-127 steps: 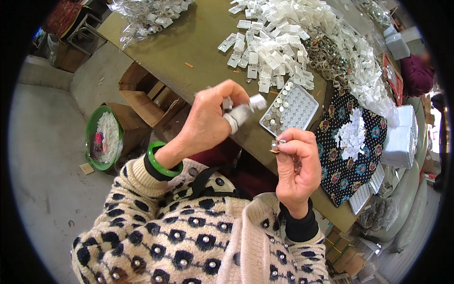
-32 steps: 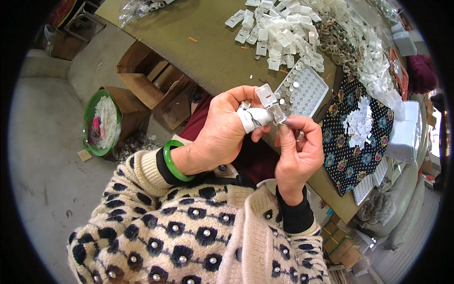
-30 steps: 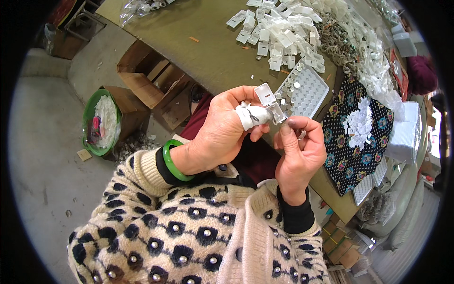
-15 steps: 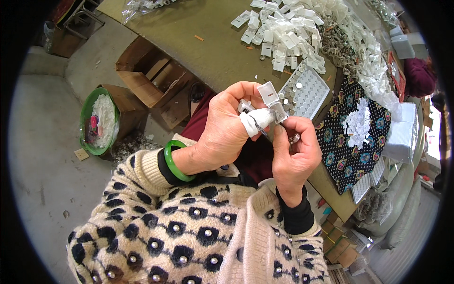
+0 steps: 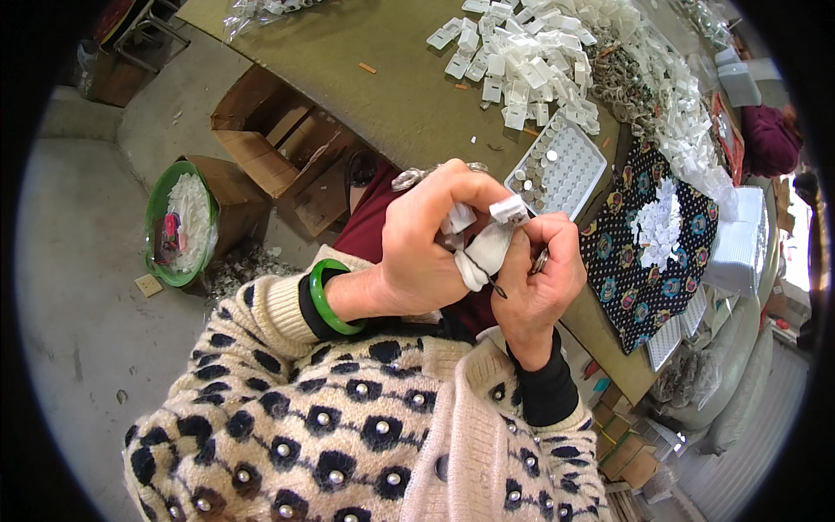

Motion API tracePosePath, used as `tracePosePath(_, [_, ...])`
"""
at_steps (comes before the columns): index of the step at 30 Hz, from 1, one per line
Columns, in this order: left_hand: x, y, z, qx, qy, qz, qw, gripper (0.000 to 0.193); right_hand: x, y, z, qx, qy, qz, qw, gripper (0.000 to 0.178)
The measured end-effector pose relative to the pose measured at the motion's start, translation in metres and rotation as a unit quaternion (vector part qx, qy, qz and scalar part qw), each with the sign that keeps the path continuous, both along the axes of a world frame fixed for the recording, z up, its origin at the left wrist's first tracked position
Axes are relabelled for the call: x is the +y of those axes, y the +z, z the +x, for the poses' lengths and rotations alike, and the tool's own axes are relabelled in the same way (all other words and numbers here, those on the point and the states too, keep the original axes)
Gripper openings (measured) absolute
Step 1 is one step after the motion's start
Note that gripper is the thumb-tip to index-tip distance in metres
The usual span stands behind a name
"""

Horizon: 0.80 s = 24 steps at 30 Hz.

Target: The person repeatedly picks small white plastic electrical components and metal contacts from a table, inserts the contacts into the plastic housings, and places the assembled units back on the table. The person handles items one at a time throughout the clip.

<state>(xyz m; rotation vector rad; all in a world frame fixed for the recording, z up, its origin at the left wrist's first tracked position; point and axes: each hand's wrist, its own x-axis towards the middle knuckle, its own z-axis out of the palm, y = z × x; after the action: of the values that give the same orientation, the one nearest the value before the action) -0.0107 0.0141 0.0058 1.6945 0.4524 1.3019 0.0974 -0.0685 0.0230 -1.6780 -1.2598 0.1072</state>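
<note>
My left hand (image 5: 426, 239) is closed round a small white plastic box (image 5: 507, 209), held at its fingertips. White cloth (image 5: 485, 255) tied with dark string wraps its thumb. A second whitish plastic piece (image 5: 458, 219) sits in the same palm. Beyond the left knuckles shows a greyish coiled bundle (image 5: 410, 178); whether the hand grips it is unclear. My right hand (image 5: 541, 278) pinches at the near side of the box, its fingertips partly hidden by the wrapped thumb. A small dark shiny thing (image 5: 541, 259) shows in the curl of its fingers, too covered to name.
A heap of white plastic boxes (image 5: 531, 65) lies on the table (image 5: 348, 56), beside grey coiled pieces (image 5: 631, 96). A white tray (image 5: 578, 165) holds small discs. White slips (image 5: 659, 226) rest on patterned cloth (image 5: 613, 300). Cartons (image 5: 261, 157) and a green basin (image 5: 155, 217) stand left.
The box's raised lid has come down, and the box looks folded and turned. My left hand has rolled over, bringing the coiled bundle into view; my right hand has barely shifted.
</note>
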Motion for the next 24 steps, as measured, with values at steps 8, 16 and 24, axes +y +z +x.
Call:
tracePosePath(8, [0.0,0.002,-0.003,-0.129,-0.19,-0.586,0.777,0.028,-0.003,-0.001,0.003,0.049,0.013,-0.022,0.998,0.012])
tracePosePath(16, [-0.005,0.003,0.0,-0.113,-0.142,-0.538,0.823,0.032,-0.007,-0.001,0.0,0.079,0.006,-0.005,0.997,0.011])
tracePosePath(24, [-0.01,0.005,0.004,-0.059,-0.091,-0.419,0.901,0.03,-0.01,-0.003,0.005,0.031,0.004,-0.003,1.0,0.01])
